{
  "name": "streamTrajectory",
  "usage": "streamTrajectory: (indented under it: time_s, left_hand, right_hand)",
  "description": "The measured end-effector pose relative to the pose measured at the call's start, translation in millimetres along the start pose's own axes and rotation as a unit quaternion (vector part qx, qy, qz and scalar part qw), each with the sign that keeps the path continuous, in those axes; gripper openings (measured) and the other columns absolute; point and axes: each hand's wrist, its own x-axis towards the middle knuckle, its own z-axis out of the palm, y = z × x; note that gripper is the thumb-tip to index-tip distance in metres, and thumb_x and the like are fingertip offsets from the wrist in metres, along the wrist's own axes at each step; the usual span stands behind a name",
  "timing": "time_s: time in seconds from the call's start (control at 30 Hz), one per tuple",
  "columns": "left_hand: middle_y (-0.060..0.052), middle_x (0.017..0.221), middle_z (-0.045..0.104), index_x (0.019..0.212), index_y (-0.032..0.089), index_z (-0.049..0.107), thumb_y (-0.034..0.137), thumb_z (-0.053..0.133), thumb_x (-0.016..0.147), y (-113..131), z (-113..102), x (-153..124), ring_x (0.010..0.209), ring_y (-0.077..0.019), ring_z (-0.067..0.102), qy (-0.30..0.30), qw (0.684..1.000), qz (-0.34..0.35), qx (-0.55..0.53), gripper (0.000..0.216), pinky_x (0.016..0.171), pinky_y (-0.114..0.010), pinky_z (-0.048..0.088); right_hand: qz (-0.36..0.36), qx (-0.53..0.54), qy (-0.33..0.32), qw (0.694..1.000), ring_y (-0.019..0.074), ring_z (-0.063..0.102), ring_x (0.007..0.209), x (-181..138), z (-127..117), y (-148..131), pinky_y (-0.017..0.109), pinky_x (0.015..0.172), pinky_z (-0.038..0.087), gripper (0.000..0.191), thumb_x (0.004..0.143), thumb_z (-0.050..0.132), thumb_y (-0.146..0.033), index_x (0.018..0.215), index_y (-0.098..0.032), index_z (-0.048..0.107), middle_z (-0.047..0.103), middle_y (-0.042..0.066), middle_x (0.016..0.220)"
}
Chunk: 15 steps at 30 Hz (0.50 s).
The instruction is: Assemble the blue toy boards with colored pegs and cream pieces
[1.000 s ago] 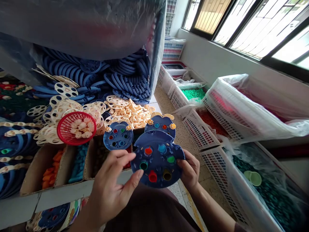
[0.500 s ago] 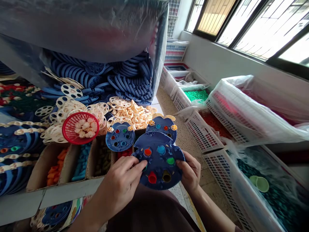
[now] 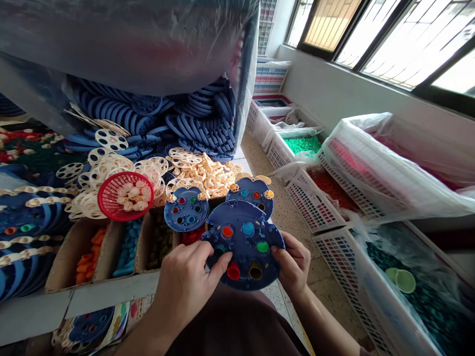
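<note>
I hold a round blue plastic toy plate (image 3: 245,247) with coloured pegs set in its holes, over my lap. My left hand (image 3: 189,282) grips its left edge, fingers curled, the thumb pressing near the green peg. My right hand (image 3: 295,264) is closed on its right edge. Two similar blue plates (image 3: 186,207) with coloured pegs and cream gears lean on the boxes just beyond. A red basket (image 3: 125,196) of cream pieces sits to the left.
Cardboard boxes (image 3: 70,249) of orange, blue and olive pegs line the bench front. Cream wheels (image 3: 202,173) and stacked blue plates (image 3: 200,126) pile behind under plastic sheet. White crates (image 3: 315,207) of green and red parts stand on the floor at right, below windows.
My left hand has closed in from open fingers beside the plate to gripping its left edge, covering the green peg area. The plate stayed nearly in place.
</note>
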Motion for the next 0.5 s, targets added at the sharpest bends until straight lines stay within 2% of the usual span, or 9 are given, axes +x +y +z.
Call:
streamTrajectory:
  time_s: [0.13, 0.27, 0.4, 0.5]
  left_hand:
    - [0.0, 0.059, 0.058, 0.071, 0.019, 0.057, 0.044, 0.062, 0.09, -2, 1, 1, 0.056, -0.0168, 0.057, -0.007, 1.0, -0.011, -0.022, 0.032, 0.056, -0.03, 0.04]
    - [-0.003, 0.072, 0.063, 0.092, 0.016, 0.062, 0.034, 0.065, 0.09, 2, -7, 2, 0.069, -0.0184, 0.063, 0.026, 0.994, 0.037, -0.096, 0.018, 0.064, -0.03, 0.047]
    - [-0.004, 0.082, 0.065, 0.102, 0.017, 0.063, 0.027, 0.066, 0.089, 8, -9, 0, 0.075, -0.0194, 0.063, -0.023, 0.986, 0.086, -0.138, 0.017, 0.069, -0.031, 0.05]
    - [-0.005, 0.082, 0.064, 0.098, 0.018, 0.064, 0.024, 0.064, 0.089, 12, -4, -2, 0.074, -0.0205, 0.062, -0.045, 0.987, 0.095, -0.123, 0.011, 0.067, -0.034, 0.051]
  right_hand:
    - [-0.009, 0.009, -0.005, 1.0, 0.0114, 0.046, 0.044, 0, 0, 0, 0.022, 0.041, 0.036, 0.023, 0.076, 0.063, -0.021, 0.092, -0.023, 0.079, 0.06, -0.002, 0.057]
    - [-0.009, -0.02, 0.014, 1.0, 0.0122, 0.044, 0.045, 2, 0, -2, 0.023, 0.042, 0.036, 0.022, 0.075, 0.063, -0.022, 0.09, -0.022, 0.079, 0.057, -0.003, 0.054]
    - [0.001, -0.059, 0.018, 0.998, 0.0141, 0.046, 0.047, 4, -2, -5, 0.025, 0.043, 0.038, 0.023, 0.074, 0.06, -0.023, 0.088, -0.022, 0.078, 0.055, -0.002, 0.053]
    - [0.004, -0.081, 0.019, 0.997, 0.0148, 0.046, 0.048, 6, -3, -6, 0.025, 0.044, 0.039, 0.02, 0.074, 0.058, -0.025, 0.081, -0.021, 0.077, 0.053, -0.002, 0.053]
